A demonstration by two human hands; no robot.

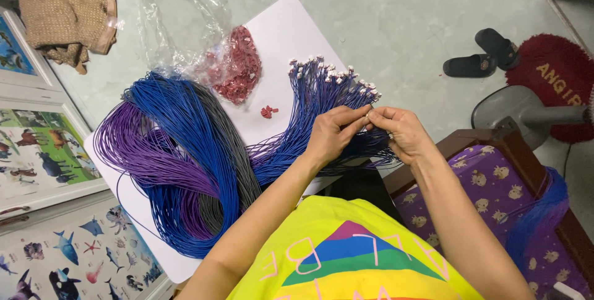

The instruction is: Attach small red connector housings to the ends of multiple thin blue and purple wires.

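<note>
At frame centre, left hand [332, 133] and right hand [401, 131] pinch one blue cord [309, 108] tip; steady fingertip alignment likely seats the connector squarely.

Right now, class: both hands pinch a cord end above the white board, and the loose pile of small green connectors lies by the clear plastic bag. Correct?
Not quite. The head view shows the small connectors by the clear plastic bag are red, not green. Left hand and right hand do pinch a cord end above the white board.
</note>
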